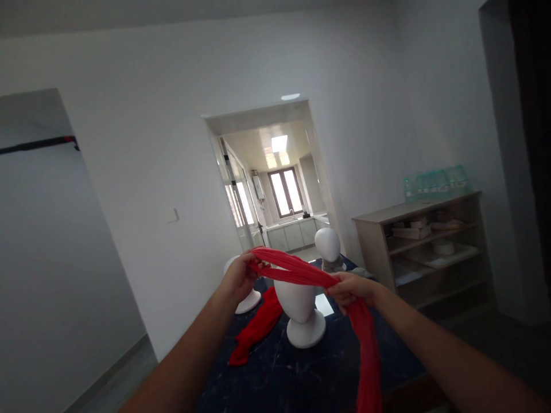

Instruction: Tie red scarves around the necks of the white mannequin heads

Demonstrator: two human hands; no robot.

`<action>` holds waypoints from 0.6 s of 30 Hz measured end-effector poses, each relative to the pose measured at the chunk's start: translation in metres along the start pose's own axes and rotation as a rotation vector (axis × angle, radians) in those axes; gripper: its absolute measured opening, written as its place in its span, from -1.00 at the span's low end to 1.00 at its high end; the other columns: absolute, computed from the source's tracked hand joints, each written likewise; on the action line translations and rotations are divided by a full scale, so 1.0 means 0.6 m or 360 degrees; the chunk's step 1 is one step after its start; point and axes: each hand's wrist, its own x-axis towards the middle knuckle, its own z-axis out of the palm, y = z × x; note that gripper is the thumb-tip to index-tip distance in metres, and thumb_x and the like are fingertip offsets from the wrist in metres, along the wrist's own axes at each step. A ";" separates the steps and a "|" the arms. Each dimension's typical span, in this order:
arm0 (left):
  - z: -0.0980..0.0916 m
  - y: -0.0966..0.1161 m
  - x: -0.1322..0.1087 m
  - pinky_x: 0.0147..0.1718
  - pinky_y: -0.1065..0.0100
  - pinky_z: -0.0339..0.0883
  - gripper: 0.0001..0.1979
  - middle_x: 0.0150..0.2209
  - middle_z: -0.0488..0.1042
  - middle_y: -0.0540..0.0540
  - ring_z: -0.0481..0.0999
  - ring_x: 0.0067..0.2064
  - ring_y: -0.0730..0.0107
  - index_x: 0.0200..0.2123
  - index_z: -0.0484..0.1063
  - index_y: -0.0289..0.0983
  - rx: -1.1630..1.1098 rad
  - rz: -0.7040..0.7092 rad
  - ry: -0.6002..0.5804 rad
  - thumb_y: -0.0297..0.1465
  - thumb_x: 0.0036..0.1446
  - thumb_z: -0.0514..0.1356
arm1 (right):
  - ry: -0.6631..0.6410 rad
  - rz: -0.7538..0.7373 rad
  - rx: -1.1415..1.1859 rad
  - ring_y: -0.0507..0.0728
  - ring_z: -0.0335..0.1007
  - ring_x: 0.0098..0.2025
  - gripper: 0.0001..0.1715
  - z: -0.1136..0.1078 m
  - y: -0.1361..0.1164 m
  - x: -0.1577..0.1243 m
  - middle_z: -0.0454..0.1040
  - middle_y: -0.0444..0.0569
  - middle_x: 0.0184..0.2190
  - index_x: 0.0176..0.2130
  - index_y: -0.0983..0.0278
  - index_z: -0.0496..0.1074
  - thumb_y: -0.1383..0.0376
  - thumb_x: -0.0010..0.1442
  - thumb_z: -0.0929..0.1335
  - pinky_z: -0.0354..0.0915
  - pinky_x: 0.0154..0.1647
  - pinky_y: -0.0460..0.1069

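Observation:
A red scarf [297,269] is stretched across the top of a white mannequin head [301,312] standing on a dark table [301,373]. My left hand [241,278] grips the scarf's left end with closed fingers. My right hand [350,289] is closed on the scarf to the right of the head, and a long red tail [368,355] hangs down from it. Another part of the red cloth [256,330] lies on the table left of the head.
Two more white mannequin heads stand on the table, one behind my left hand [249,301] and one at the back [328,246]. A wooden shelf unit [426,246] stands at the right wall. An open doorway [275,189] leads to a kitchen.

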 end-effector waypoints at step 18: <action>-0.182 -0.139 0.201 -0.52 0.47 0.19 -0.78 -0.62 0.40 0.08 0.36 -0.56 0.52 -0.49 0.40 -0.25 0.0335 0.0141 0.0436 -0.34 -0.12 0.39 | 0.0827 -0.0181 0.0057 -0.09 -0.10 -0.66 -0.44 -0.206 -0.060 0.215 0.08 -0.37 -0.69 -0.47 0.17 0.19 -0.01 0.25 0.51 0.08 -0.63 -0.13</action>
